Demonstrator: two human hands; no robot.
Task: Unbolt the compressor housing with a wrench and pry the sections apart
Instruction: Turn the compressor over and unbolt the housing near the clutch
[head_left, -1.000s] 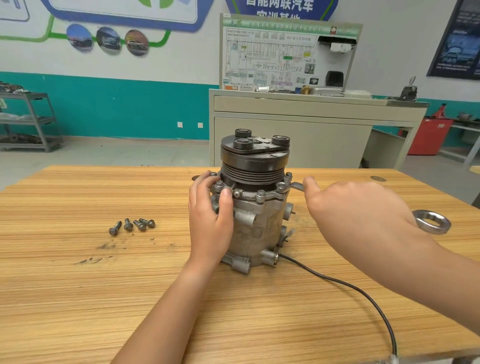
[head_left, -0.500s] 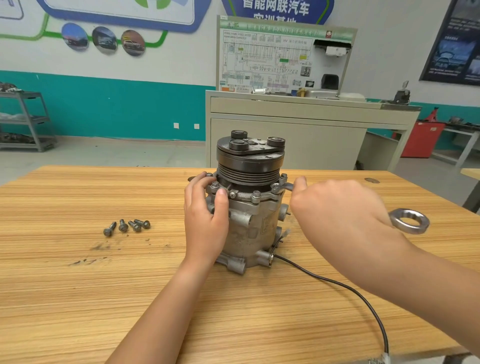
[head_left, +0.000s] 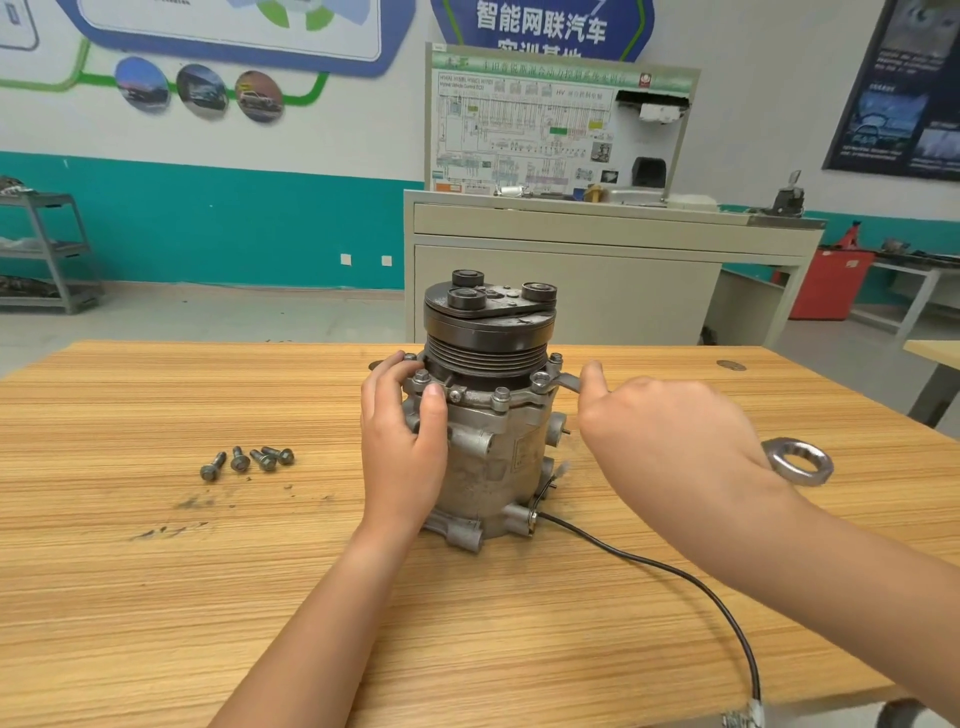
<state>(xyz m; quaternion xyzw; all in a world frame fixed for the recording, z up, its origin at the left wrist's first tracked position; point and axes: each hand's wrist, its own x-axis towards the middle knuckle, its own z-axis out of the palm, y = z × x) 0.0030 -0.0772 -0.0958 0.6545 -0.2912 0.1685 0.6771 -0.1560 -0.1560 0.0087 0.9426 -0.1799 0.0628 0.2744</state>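
1. Head view, around the hands: four loose bolts (head_left: 247, 460) in a short row on the wooden table (head_left: 156, 597), well to the left of the left hand's (head_left: 402, 447) fingers.
2. Black cable (head_left: 675, 577) leading from the compressor's foot, passing under the right forearm, ending at the table's near edge.
3. Beyond the fingertips, off the table: beige cabinet (head_left: 571, 280) carrying an upright wiring-diagram board (head_left: 556, 130); grey shelf rack (head_left: 47, 249) far to the left.
4. Readable: "智能网联汽车" on the blue wall sign (head_left: 540, 21); "HV" in the board's header; remaining print too small to make out.
5. Compressor (head_left: 488, 441) upright at mid-table between the two hands, black grooved pulley on top.
6. Left hand: fingers and thumb curled round the upper flange, thumb tip just beside a flange bolt, palm against the housing wall.
7. Right hand (head_left: 670, 436): fingers curled down over the wrench (head_left: 802, 478), shaft hidden beneath the palm, thumb stretched toward the compressor.
8. Small end of the wrench seated on a flange bolt just past the thumb tip; ring end sticking out behind the wrist.
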